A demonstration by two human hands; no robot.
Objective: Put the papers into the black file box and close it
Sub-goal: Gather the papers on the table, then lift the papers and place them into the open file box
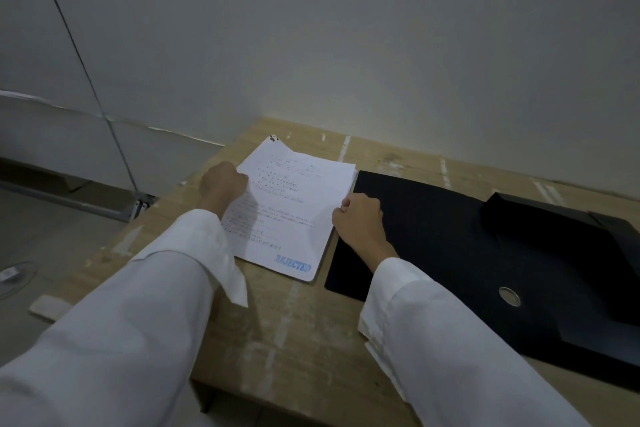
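Note:
A stack of white printed papers (291,204) lies on the wooden table, with a blue "REJECTED" stamp at its near corner. My left hand (223,182) grips the stack's left edge with curled fingers. My right hand (358,217) grips the right edge, between the stack and the black file box (450,246). The box lies flat to the right of the papers, dark, with a round metal ring on its near part and a raised black section at the far right.
The wooden table (294,322) is scuffed with pale streaks and stands against a white wall. Its left edge drops to a grey floor with a metal frame (138,206). White sleeves cover both forearms.

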